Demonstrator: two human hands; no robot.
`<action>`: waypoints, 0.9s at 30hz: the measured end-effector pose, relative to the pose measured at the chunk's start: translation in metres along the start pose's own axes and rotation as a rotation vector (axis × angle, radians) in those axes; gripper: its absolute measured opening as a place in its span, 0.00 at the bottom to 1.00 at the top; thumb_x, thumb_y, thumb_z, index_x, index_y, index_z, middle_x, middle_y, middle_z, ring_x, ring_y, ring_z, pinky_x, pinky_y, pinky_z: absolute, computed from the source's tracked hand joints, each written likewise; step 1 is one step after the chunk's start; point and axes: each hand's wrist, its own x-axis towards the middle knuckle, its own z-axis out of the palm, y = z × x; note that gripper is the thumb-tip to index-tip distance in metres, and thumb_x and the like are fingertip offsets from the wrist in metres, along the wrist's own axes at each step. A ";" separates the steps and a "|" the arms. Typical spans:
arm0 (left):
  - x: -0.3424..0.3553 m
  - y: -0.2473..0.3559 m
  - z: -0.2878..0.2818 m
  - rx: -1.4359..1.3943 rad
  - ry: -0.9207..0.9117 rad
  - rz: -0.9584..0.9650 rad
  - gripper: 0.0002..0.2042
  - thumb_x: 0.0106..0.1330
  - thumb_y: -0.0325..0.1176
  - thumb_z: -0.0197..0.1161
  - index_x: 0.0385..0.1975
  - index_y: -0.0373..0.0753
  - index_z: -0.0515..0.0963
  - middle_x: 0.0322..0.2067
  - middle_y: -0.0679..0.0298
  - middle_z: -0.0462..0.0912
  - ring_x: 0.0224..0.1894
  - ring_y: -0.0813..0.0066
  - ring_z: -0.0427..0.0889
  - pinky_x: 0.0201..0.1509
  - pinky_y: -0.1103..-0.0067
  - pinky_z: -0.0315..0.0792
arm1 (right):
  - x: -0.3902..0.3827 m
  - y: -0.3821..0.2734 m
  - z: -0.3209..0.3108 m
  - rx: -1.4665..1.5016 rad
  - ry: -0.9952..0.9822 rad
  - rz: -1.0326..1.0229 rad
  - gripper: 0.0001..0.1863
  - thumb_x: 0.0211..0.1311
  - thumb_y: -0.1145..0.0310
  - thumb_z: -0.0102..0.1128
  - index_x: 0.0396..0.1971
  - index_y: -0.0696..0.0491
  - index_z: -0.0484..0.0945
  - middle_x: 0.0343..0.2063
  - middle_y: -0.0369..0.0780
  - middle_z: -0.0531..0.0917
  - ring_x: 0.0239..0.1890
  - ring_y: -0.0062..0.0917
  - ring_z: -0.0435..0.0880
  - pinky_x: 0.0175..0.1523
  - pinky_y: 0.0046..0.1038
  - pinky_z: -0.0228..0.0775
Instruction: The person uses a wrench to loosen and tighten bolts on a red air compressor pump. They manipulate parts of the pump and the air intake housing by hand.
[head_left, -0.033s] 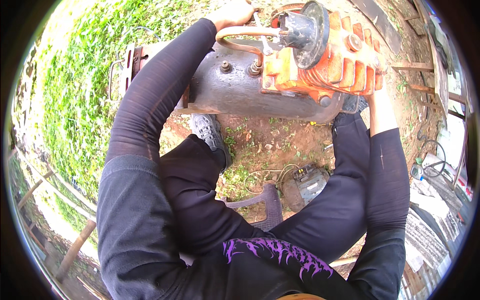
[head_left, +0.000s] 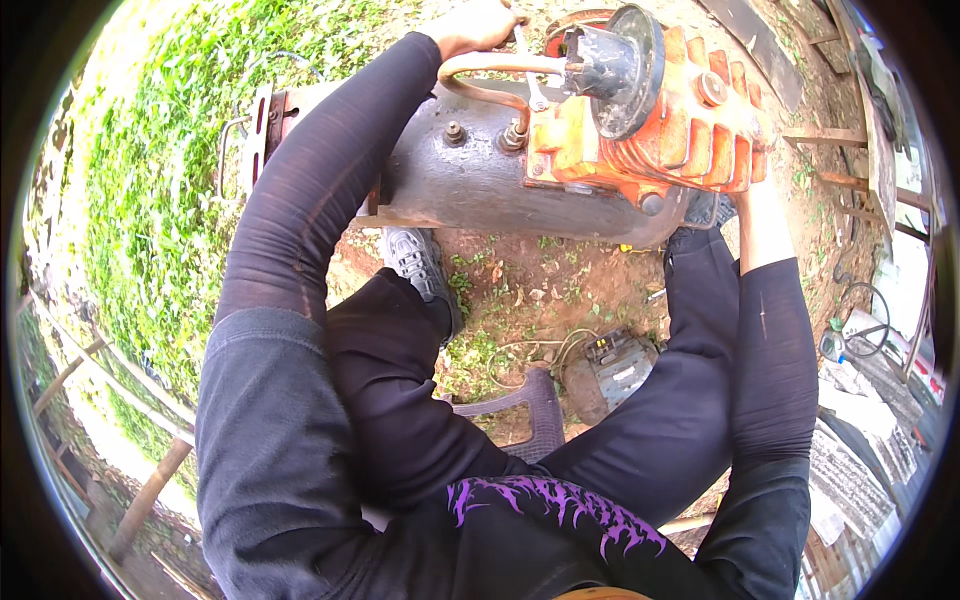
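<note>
My left hand [head_left: 478,27] reaches over the far side of a dark cylindrical air tank [head_left: 455,190], with its fingers closed on the upper end of a silver wrench [head_left: 534,88]. The wrench's lower end sits at the base of an orange finned compressor pump [head_left: 690,120], close to a bent copper pipe [head_left: 490,62]. On top of the pump is a round black air filter housing [head_left: 632,75]. My right hand [head_left: 762,200] is against the pump's right side. Its fingers are hidden behind the fins.
Between my feet lies a grey boxy device [head_left: 620,368] with a cable on bare soil. A dark plastic chair part [head_left: 545,410] shows below my legs. Grass [head_left: 170,150] spreads to the left. Corrugated sheets [head_left: 850,480] and wooden pieces [head_left: 830,136] lie along the right.
My left hand and the upper end of the wrench have shifted slightly to the right. My right hand stays in place.
</note>
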 end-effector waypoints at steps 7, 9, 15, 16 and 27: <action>0.021 0.032 0.002 0.013 -0.111 -0.022 0.14 0.61 0.33 0.52 0.40 0.34 0.81 0.31 0.45 0.83 0.33 0.56 0.84 0.37 0.67 0.76 | 0.001 0.007 0.006 -0.015 0.028 -0.046 0.20 0.65 0.67 0.56 0.54 0.56 0.71 0.47 0.40 0.80 0.47 0.23 0.79 0.51 0.28 0.73; 0.021 0.052 -0.002 -0.247 -0.108 -0.100 0.14 0.60 0.34 0.52 0.38 0.33 0.81 0.32 0.45 0.83 0.34 0.55 0.84 0.37 0.68 0.75 | 0.001 0.014 -0.013 -0.020 0.058 -0.053 0.20 0.65 0.66 0.56 0.55 0.56 0.70 0.48 0.40 0.79 0.48 0.23 0.79 0.52 0.28 0.73; 0.030 0.008 0.023 -0.181 -0.009 0.088 0.14 0.63 0.37 0.54 0.40 0.33 0.78 0.32 0.50 0.82 0.35 0.62 0.81 0.38 0.71 0.74 | 0.007 0.028 -0.004 -0.001 0.081 -0.092 0.21 0.66 0.66 0.55 0.56 0.56 0.69 0.50 0.41 0.78 0.50 0.24 0.78 0.53 0.29 0.73; 0.027 0.003 0.024 -0.222 -0.016 0.091 0.15 0.64 0.37 0.54 0.43 0.33 0.77 0.34 0.52 0.82 0.36 0.64 0.81 0.40 0.72 0.73 | 0.006 0.029 -0.008 0.003 0.083 -0.100 0.21 0.66 0.66 0.55 0.56 0.56 0.69 0.50 0.41 0.78 0.50 0.24 0.78 0.54 0.29 0.73; -0.051 -0.026 -0.026 -0.547 0.161 -0.416 0.15 0.73 0.39 0.48 0.46 0.34 0.73 0.26 0.66 0.75 0.23 0.80 0.71 0.28 0.83 0.68 | 0.009 -0.004 0.022 -0.196 0.163 -0.023 0.21 0.66 0.66 0.51 0.57 0.60 0.67 0.49 0.43 0.79 0.50 0.24 0.78 0.55 0.26 0.70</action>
